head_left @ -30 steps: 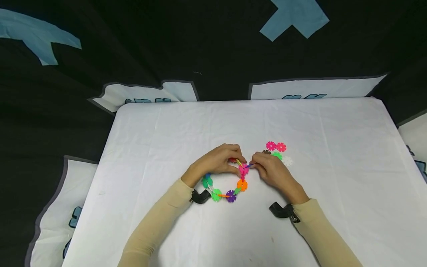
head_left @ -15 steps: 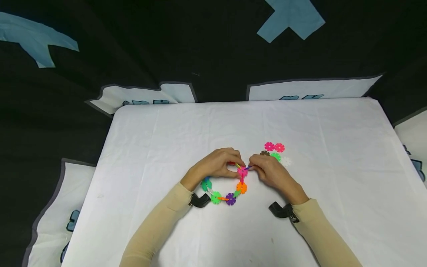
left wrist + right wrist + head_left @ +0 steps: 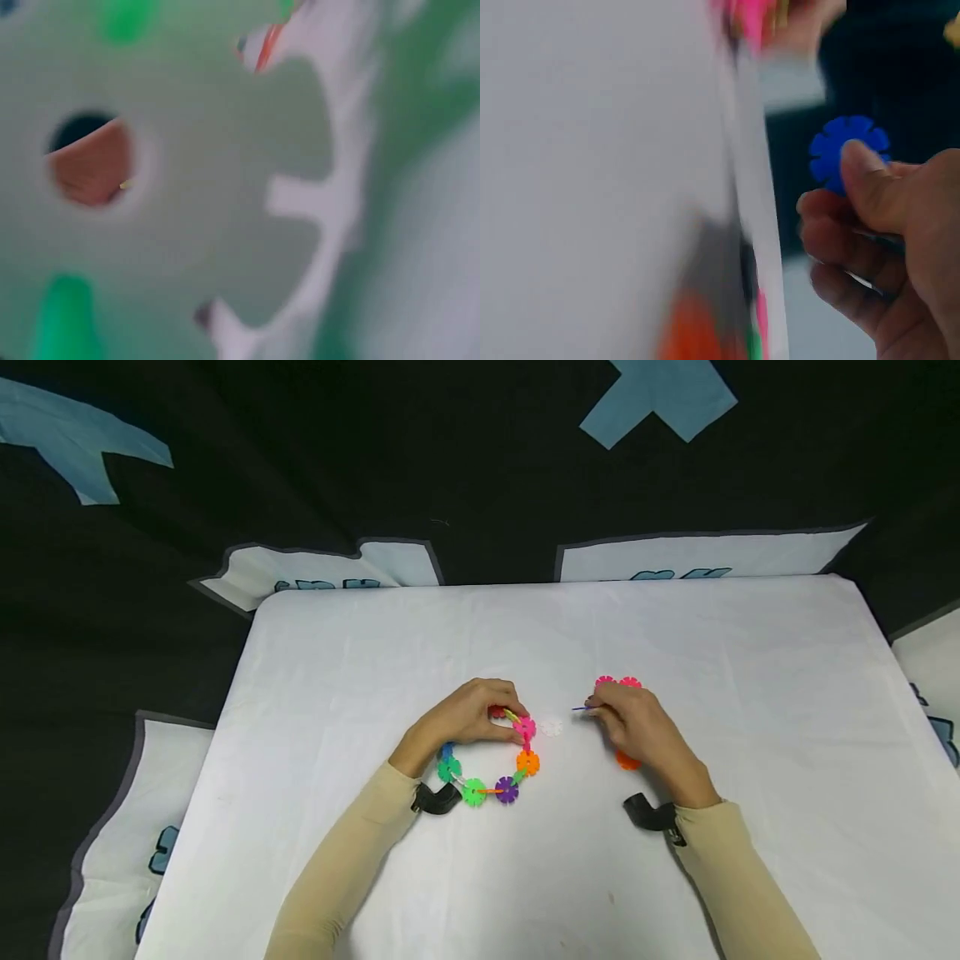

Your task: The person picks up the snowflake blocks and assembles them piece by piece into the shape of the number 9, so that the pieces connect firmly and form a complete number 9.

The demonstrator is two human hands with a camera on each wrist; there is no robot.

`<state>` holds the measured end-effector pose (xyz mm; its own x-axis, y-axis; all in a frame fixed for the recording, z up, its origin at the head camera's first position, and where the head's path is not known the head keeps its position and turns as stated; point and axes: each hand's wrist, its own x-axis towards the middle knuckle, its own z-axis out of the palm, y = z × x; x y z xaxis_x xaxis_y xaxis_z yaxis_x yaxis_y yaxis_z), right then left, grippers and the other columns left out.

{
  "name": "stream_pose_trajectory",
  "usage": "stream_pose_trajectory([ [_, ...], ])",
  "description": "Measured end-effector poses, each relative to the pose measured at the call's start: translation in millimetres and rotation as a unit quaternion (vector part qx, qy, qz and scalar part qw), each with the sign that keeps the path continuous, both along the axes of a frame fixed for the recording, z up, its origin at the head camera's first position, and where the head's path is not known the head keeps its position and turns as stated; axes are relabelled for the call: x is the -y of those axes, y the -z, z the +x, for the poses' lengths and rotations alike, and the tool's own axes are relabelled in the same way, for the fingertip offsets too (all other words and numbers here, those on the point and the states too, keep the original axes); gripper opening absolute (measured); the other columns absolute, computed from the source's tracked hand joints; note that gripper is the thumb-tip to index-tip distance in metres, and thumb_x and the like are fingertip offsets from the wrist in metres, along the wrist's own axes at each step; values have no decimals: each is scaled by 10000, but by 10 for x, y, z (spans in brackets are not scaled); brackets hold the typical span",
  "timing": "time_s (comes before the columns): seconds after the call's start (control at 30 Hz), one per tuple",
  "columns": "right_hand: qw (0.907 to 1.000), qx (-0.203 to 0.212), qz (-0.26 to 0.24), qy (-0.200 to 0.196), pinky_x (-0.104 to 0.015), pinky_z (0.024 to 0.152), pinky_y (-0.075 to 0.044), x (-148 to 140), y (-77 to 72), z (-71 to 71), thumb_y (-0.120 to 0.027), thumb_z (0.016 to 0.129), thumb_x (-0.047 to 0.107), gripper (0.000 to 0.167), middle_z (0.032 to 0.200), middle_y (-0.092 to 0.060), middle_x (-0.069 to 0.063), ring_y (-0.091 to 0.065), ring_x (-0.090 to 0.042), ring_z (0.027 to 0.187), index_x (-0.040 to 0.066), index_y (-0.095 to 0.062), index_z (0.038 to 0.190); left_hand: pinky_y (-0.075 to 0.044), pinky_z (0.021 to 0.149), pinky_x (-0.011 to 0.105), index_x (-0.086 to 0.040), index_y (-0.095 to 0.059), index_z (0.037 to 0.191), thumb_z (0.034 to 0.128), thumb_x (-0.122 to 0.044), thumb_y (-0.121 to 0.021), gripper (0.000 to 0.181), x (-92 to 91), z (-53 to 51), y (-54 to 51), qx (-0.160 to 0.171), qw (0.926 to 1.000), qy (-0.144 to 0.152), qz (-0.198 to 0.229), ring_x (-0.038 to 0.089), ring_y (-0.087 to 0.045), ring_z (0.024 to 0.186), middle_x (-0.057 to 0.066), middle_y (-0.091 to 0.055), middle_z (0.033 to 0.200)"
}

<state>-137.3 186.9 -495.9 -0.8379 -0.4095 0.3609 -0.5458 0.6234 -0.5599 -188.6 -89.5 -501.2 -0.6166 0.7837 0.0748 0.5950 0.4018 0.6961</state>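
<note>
Ring (image 3: 519, 777): on the white tablecloth (image 3: 750, 735), coloured notched discs and links in a loop, far side partly hidden.
Near rim: green disc (image 3: 474, 792) and purple disc (image 3: 507, 790), joined by an orange link (image 3: 491, 791).
Sides: teal disc (image 3: 449, 769) on the left, orange disc (image 3: 528, 763) on the right.
Red-orange disc (image 3: 628, 761): well apart from the ring, partly hidden by a hand.
Left hand (image 3: 472, 714): over the ring's far side, thumb and fingers pinching the pink disc (image 3: 524, 727).
White disc (image 3: 551, 727): just right of the pink disc, too faint to tell whether touching.
Right hand (image 3: 645, 722): well apart from the ring, thumb and fingers pinching the blue disc (image 3: 829, 154), edge-on in the head view.
Pink pair (image 3: 631, 682): side by side, just beyond the right hand, partly covered.
Backdrop (image 3: 487, 468): black, past the table's far edge, with pale blue patches (image 3: 660, 397).
</note>
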Motion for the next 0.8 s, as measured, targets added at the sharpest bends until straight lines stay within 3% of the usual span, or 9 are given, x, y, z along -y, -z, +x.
stream_pose_trajectory([
  [0.13, 9973, 539, 155, -482, -235, 586, -400, 202, -5, -2, -692, 895, 70, 139, 698, -558, 40, -455, -93, 629, 106, -605, 793, -478, 770, 194, -135, -761, 1014, 793, -309, -827, 288, -4, -28, 8, 47, 9997, 61, 215, 47, -537, 833, -79, -644, 909],
  [0.3, 9971, 692, -68, -299, -230, 550, -342, 268, 102, 48, -742, 861, 88, 198, 612, -463, 76, -392, -71, 585, 128, -592, 738, -494, 804, 199, -121, -764, 1024, 779, -268, -841, 296, -47, -37, 21, 70, 9985, 92, 533, 35, -570, 855, -66, -678, 926],
  [0.43, 9959, 820, -298, -237, -224, 541, -330, 265, 183, 74, -749, 860, 110, 166, 610, -486, 80, -375, -64, 577, 134, -626, 751, -494, 809, 195, -117, -766, 1035, 775, -253, -844, 304, -76, -21, 49, 146, 9980, 124, 599, 33, -577, 863, -54, -694, 935],
  [0.67, 9948, 751, -641, -262, -219, 527, -332, 277, 238, 100, -758, 846, 90, 152, 622, -529, 72, -378, -54, 565, 124, -652, 742, -489, 787, 206, -98, -769, 1029, 766, -230, -847, 305, -107, 27, 34, 244, 9978, 75, 611, 60, -585, 856, -24, -709, 937],
  [0.8, 9956, 558, -635, -405, -207, 512, -317, 314, 232, 87, -753, 842, 59, 184, 613, -506, 61, -360, -40, 553, 110, -628, 716, -470, 778, 195, -112, -769, 1034, 790, -274, -824, 298, -116, 49, 20, 103, 9994, 63, 316, 47, -572, 854, -37, -706, 941],
])
